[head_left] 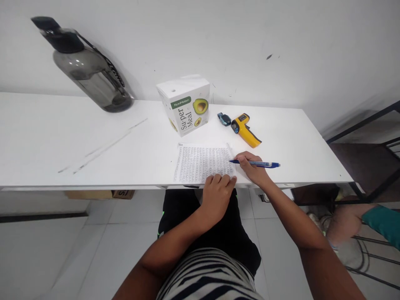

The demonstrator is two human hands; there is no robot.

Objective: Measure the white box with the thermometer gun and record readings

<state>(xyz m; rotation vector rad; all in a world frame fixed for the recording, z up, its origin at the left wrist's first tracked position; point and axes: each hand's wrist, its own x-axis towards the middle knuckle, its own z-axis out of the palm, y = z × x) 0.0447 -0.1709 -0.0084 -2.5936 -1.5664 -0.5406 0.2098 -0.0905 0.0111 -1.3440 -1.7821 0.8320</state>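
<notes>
Resting on the near part of a written sheet of paper (200, 166), the left hand (218, 196) appeared in the head view with its fingers side by side and loosely bent, nothing gripped between them. They seemed to serve as a weight, since the sheet lay loose near the front edge of the white table (140, 154), where a thin page could easily slide or turn.

The right hand (251, 166) was closed around a blue pen (269, 165), thumb and fingers pinched together towards the point, probably because a low grip gave finer control over small strokes. The pen's tip was at the right side of the page, by the rows of writing; whether it touched the paper could not be told. Its back end stuck out to the right, past the hand, which left the rows in plain sight.

Behind the sheet, apart from it, stood a white box (187, 108) with avocados printed on it. To its right, a small teal device (224, 119) and a yellow gun-shaped device (246, 131) lay just beside each other, clear of the writing hand, perhaps so that neither got in its way. A grey bottle (93, 79) stood well to the left near the wall (218, 50), presumably so that any spill would miss the page.
</notes>
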